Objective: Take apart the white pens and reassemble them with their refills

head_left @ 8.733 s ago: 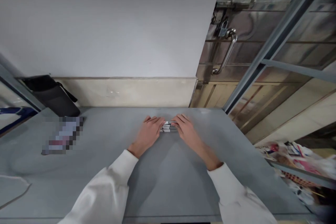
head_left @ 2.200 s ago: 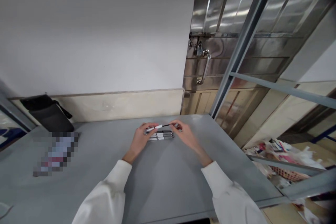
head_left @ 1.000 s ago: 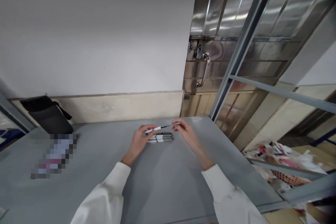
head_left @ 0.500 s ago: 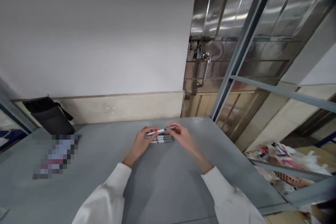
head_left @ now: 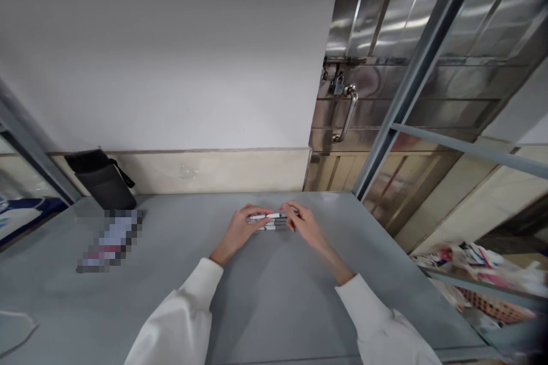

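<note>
A small row of white-and-black pens (head_left: 269,221) lies side by side on the grey table (head_left: 265,291), near its far edge. My left hand (head_left: 240,227) pinches the left end of the top pen, and my right hand (head_left: 305,223) pinches its right end. That pen sits low, level with the others and touching them. Both arms wear white sleeves. My fingers hide the pens' ends.
A black pouch (head_left: 103,179) leans against the wall at the far left, with a blurred flat item (head_left: 112,234) lying in front of it. A steel door with handle and padlock (head_left: 346,108) stands beyond the table's right corner. Crumpled rubbish fills a basket (head_left: 483,279) at the right.
One pen was lifted from the row and pulled apart between my hands. It has come back together and been lowered onto the row. The view has shifted slightly left.
</note>
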### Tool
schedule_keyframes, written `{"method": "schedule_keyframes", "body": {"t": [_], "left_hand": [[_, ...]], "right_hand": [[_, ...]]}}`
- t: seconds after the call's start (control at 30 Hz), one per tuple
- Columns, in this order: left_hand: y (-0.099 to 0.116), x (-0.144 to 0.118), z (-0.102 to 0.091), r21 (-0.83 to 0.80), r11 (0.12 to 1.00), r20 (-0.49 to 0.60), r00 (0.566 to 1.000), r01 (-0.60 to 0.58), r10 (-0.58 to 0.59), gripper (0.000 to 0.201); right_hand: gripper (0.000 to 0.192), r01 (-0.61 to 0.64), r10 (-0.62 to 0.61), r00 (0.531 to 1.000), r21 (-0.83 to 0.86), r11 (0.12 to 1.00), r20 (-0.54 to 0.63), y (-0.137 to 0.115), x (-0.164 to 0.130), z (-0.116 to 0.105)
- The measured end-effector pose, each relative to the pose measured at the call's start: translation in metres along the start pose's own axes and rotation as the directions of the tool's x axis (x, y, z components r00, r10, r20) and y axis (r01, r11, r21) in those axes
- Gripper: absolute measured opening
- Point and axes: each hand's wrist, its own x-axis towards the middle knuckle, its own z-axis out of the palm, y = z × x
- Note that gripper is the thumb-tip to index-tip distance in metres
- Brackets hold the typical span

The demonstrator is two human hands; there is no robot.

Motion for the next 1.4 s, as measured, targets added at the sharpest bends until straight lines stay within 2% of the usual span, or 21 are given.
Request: {"method": "schedule_keyframes", "body": {"t": [0.07, 0.23, 0.43, 0.53, 0.6, 0.77, 0.93, 1.13, 1.27, 1.4], "left_hand": [[0.001, 0.000, 0.000, 0.005, 1.000, -0.003, 1.000, 0.009, -0.009, 0.023], [0.001, 0.001, -0.003, -0.004, 1.000, -0.016, 1.000, 0.022, -0.022, 0.025], [-0.004, 0.001, -0.003, -0.017, 0.999, -0.023, 0.999, 0.028, -0.028, 0.025], [-0.007, 0.003, -0.002, -0.030, 0.999, -0.038, 0.999, 0.035, -0.036, 0.024], [-0.008, 0.003, -0.002, -0.037, 0.999, -0.036, 0.999, 0.037, -0.038, 0.024], [-0.006, 0.002, -0.002, -0.049, 0.998, -0.019, 0.999, 0.041, -0.042, 0.024], [-0.003, 0.003, -0.002, -0.071, 0.996, -0.017, 0.999, 0.048, -0.049, 0.024], [0.003, 0.002, -0.002, -0.071, 0.995, 0.014, 0.998, 0.069, -0.068, 0.026], [0.005, 0.003, 0.000, -0.128, 0.988, 0.007, 0.996, 0.088, -0.088, 0.027], [0.001, 0.004, -0.002, -0.118, 0.989, 0.001, 0.996, 0.090, -0.090, 0.024]], "right_hand": [[0.035, -0.013, 0.013, 1.000, 0.028, 1.000, -0.004, 0.004, 0.001, 0.000], [0.027, 0.072, -0.070, 0.997, 0.061, 0.996, -0.025, 0.008, 0.005, -0.003], [0.035, -0.022, 0.021, 1.000, 0.070, 0.997, 0.022, 0.009, 0.005, -0.001], [0.030, 0.041, -0.041, 0.999, 0.130, 0.991, -0.002, 0.010, 0.005, -0.001], [0.028, 0.062, -0.062, 0.998, 0.107, 0.992, -0.008, 0.009, 0.005, -0.001], [0.035, -0.020, 0.018, 0.999, 0.047, 0.999, 0.039, 0.004, 0.003, 0.000], [0.024, 0.055, -0.056, 0.998, 0.147, 0.988, 0.007, 0.001, 0.002, 0.001], [0.029, 0.002, -0.004, 1.000, 0.061, 0.998, 0.023, 0.003, 0.002, 0.000], [0.023, 0.057, -0.056, 0.998, 0.082, 0.995, -0.006, 0.001, 0.001, 0.000], [0.024, 0.065, -0.066, 0.998, 0.063, 0.996, 0.023, -0.004, -0.002, 0.000]]}}
